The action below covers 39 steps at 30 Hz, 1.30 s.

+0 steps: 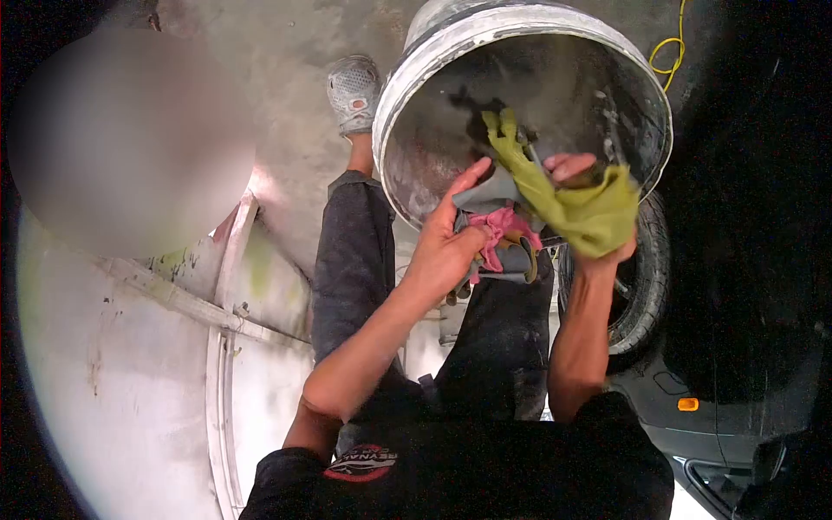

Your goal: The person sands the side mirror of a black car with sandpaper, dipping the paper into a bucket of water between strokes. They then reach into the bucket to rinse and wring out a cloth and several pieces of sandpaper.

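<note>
A big white curved metal body [113,364] filled the space to the left of the wheel rim [433,78], and a dark car [745,260] stood to the right of it. The bare metal rim lay tilted against the person's knees, with its open side facing up to the camera. A black tyre [646,277] of the car showed just below the right edge of the rim. The person's legs in dark trousers [347,260] came out under the rim.

In front of the opening, the right hand [568,165] had its grip pinched on a yellow-green cloth [589,212], which hung over the hand and reached into the rim. The left hand [442,251] was near the lower edge of the rim. Its grip was spread, with the thumb up, and it pressed on a grey cloth [485,195] with a pink cloth [501,227] under it. A grey shoe [354,91] stood on the floor left of the rim, and a yellow cable [669,52] lay at its upper right.
</note>
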Each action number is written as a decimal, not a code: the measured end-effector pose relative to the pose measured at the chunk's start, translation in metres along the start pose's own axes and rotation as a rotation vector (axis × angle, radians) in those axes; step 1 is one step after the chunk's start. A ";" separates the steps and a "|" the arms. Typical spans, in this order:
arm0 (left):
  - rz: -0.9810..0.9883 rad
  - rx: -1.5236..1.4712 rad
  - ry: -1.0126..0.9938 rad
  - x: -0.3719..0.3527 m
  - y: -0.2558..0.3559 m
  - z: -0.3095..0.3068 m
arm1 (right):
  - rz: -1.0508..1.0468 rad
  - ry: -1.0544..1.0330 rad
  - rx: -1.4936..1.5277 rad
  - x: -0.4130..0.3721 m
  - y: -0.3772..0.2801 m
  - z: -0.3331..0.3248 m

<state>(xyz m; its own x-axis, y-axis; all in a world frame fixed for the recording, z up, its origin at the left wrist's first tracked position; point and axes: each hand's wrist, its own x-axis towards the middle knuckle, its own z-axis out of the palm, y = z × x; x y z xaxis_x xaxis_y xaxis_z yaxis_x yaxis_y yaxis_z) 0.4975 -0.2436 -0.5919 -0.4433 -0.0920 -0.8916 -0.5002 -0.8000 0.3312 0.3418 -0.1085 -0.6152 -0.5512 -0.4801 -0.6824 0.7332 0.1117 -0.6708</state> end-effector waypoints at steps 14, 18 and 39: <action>-0.372 -0.543 -0.017 -0.009 0.011 -0.010 | -0.586 -0.255 -1.139 -0.095 0.001 0.058; -0.268 -0.432 0.073 -0.007 0.018 -0.003 | -0.641 -0.206 -1.064 -0.104 0.007 0.046; -0.215 -0.591 -0.113 -0.012 -0.029 -0.031 | -0.261 -0.352 -1.013 -0.087 -0.015 0.050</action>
<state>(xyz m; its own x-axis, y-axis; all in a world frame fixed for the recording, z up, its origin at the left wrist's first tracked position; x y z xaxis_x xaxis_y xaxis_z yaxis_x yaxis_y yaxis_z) 0.5401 -0.2375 -0.6003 -0.4705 0.1447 -0.8705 -0.1068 -0.9886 -0.1065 0.3987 -0.1119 -0.5309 -0.3798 -0.7956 -0.4720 -0.1437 0.5548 -0.8195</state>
